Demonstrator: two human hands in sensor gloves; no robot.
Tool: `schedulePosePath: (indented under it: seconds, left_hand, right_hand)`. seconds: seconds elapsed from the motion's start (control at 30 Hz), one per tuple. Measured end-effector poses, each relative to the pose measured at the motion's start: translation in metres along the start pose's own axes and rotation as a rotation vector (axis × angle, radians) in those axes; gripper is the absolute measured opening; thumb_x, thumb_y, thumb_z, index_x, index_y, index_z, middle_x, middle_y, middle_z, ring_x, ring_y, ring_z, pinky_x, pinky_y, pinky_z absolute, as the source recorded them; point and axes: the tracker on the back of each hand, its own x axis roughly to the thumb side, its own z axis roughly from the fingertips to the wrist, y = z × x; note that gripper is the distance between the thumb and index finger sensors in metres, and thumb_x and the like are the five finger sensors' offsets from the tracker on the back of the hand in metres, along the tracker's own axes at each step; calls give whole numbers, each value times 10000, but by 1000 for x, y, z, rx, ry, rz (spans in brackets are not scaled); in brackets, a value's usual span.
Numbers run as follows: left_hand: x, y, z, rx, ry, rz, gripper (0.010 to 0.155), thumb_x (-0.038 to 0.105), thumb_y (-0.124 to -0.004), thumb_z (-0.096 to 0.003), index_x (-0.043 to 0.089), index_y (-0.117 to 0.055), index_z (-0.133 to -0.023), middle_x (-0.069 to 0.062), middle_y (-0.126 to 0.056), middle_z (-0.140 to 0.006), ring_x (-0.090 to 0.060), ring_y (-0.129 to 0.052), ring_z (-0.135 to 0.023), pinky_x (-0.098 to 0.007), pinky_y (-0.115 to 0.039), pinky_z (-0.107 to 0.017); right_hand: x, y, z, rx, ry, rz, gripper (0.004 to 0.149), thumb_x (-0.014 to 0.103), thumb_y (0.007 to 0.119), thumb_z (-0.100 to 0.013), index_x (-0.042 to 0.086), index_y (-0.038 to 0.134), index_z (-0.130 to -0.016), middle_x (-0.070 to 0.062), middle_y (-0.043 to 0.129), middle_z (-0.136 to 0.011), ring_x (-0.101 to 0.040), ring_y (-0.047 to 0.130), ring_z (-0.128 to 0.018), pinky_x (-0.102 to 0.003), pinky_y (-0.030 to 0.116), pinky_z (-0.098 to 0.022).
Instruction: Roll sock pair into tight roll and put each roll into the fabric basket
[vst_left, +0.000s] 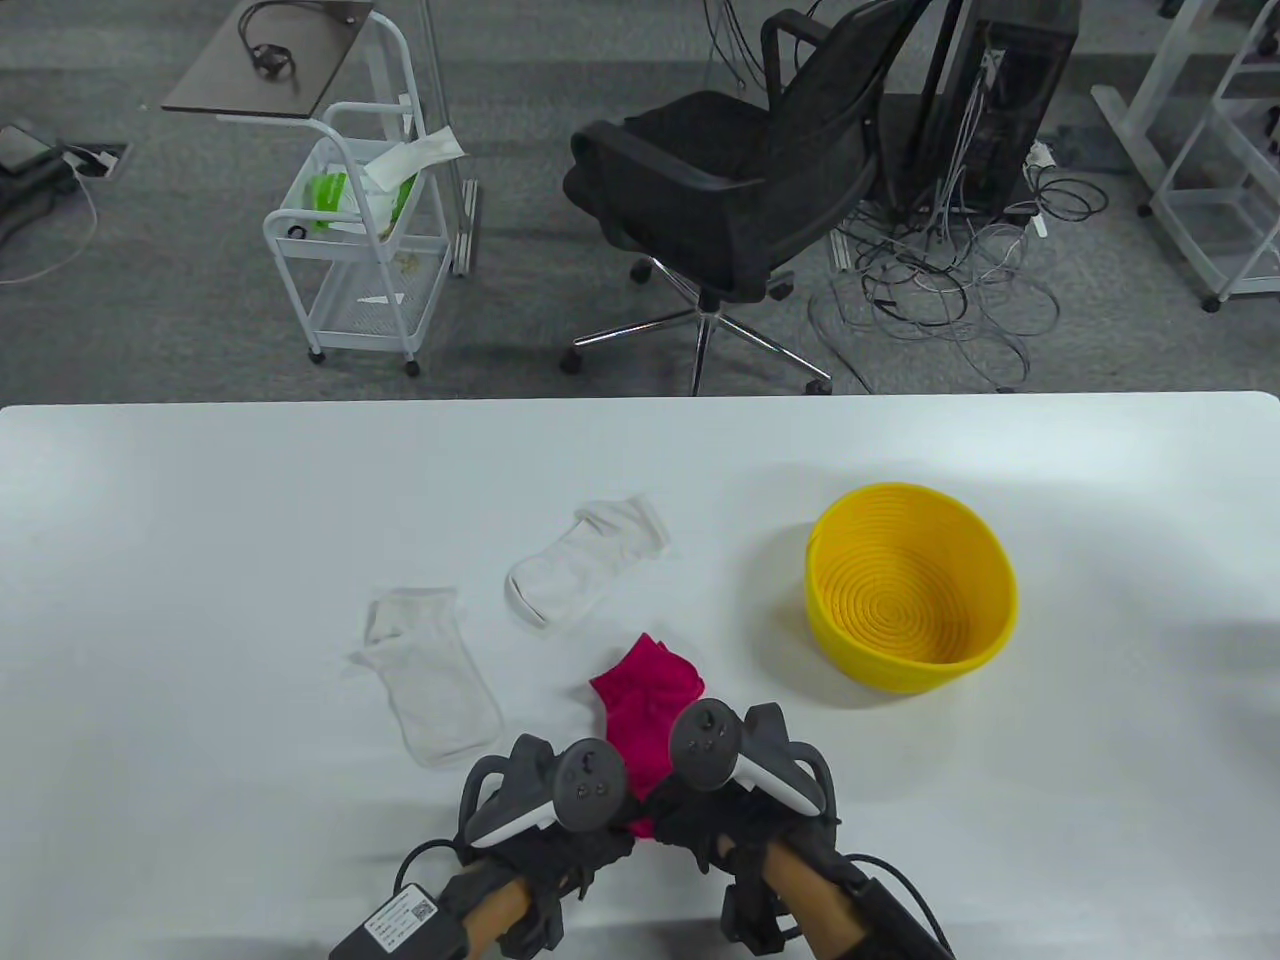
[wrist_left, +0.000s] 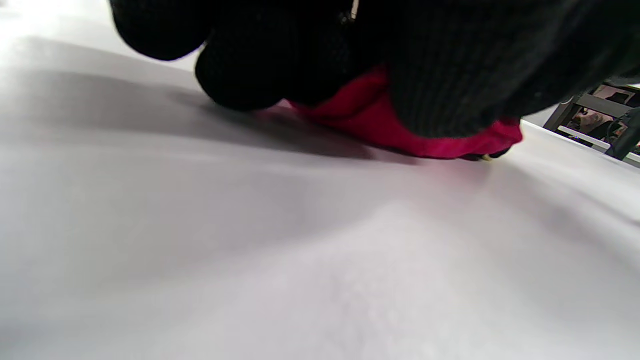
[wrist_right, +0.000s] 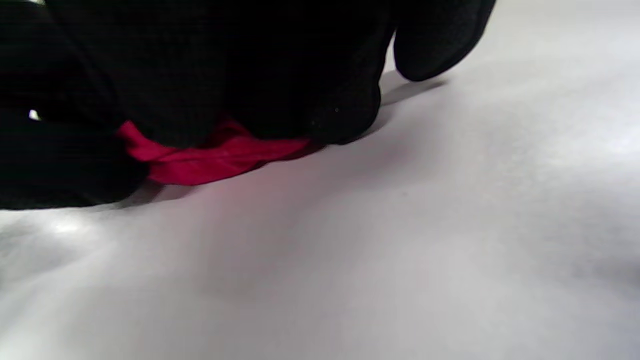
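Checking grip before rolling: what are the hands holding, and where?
Both hands, left hand and right hand, grip the red sock pair at its near end.

Black knit sensor gloves on left hand (vst_left: 560, 850) and right hand (vst_left: 730, 825), coarse weave plain in both wrist views. Dark grey trackers strapped on the backs, each with a round button face, a ring guard and a pale grey handle. Black cables trailing off both wrists; small labelled black box at the left forearm.

white socks (vst_left: 590, 563): 2 | red sock pair (vst_left: 648, 705): 1 | yellow basket (vst_left: 870, 668): 1 | hands (vst_left: 560, 830): 2
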Motion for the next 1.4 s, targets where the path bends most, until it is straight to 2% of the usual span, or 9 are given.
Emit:
schedulePosePath:
  seconds: [0.1, 0.17, 0.27, 0.53, 0.83, 1.0, 1.1, 1.23, 1.4]
  left_hand:
    - [-2, -1, -2, -16, 7, 33, 426, 427, -853, -367, 290, -908, -766, -44, -858, -787, -246, -866, -628, -466, -684, -539]
    - [-3, -2, -3, -28, 14, 50, 425, 421, -839, -376, 284, -898, -773, -47, -850, -790, -253, -854, -626, -471, -673, -542]
    - [-3, -2, -3, -39, 21, 62, 426, 420, -815, -384, 282, -889, -780, -48, -841, -792, -257, -843, -627, -476, -662, -546]
    - [-3, -2, -5, -58, 46, 85, 427, 415, -796, -390, 280, -885, -786, -52, -833, -792, -267, -829, -628, -488, -642, -556]
    - [1, 3, -3, -30, 74, 60, 464, 447, -808, -376, 242, -914, -778, -67, -885, -775, -275, -890, -607, -501, -682, -533]
    - [-6, 11, 3, -9, 86, 91, 526, 438, -826, -373, 321, -824, -887, -70, -861, -834, -273, -894, -660, -505, -680, -552]
    - [-9, 13, 4, 6, 81, 101, 514, 446, -845, -364, 352, -853, -869, -69, -841, -855, -274, -878, -681, -502, -670, -562]
    - [-9, 10, 2, 7, 79, 96, 520, 471, -866, -345, 325, -892, -843, -62, -851, -843, -269, -880, -674, -499, -672, -561]
    - [-4, 4, -3, 96, 49, 31, 425, 426, -890, -343, 294, -958, -741, -18, -937, -726, -237, -938, -559, -476, -732, -510]
  right_hand:
    - [2, -4, 3, -28, 10, 19, 385, 460, 903, -386, 352, 908, -755, 86, 979, -770, -167, 980, -712, -545, 696, -646]
    - [9, -14, 12, -131, -32, 99, 399, 465, 888, -385, 365, 896, -771, 79, 963, -804, -175, 970, -734, -545, 694, -649]
    - [20, -22, 26, -200, -90, 147, 395, 461, 905, -370, 366, 910, -754, 92, 976, -788, -162, 982, -722, -537, 708, -642]
    - [27, 0, 23, -95, -76, 266, 447, 459, 908, -368, 340, 878, -797, 61, 966, -828, -180, 985, -745, -540, 710, -640]
    - [24, 10, 16, -116, -36, 272, 490, 475, 936, -340, 329, 864, -802, 63, 946, -836, -180, 969, -752, -546, 705, -640]
    - [26, 15, 13, -168, -22, 292, 522, 471, 967, -314, 326, 865, -805, 55, 939, -812, -175, 963, -728, -548, 705, -640]
    - [26, 17, 11, -211, -17, 286, 454, 446, 942, -343, 323, 884, -776, 54, 960, -769, -165, 978, -693, -541, 716, -632]
    - [21, 13, 7, -172, -2, 211, 410, 434, 902, -379, 316, 892, -771, 54, 959, -753, -159, 971, -679, -530, 710, -642]
    - [18, 11, 5, -156, 13, 178, 393, 436, 869, -399, 309, 891, -770, 54, 959, -747, -152, 974, -667, -527, 719, -636]
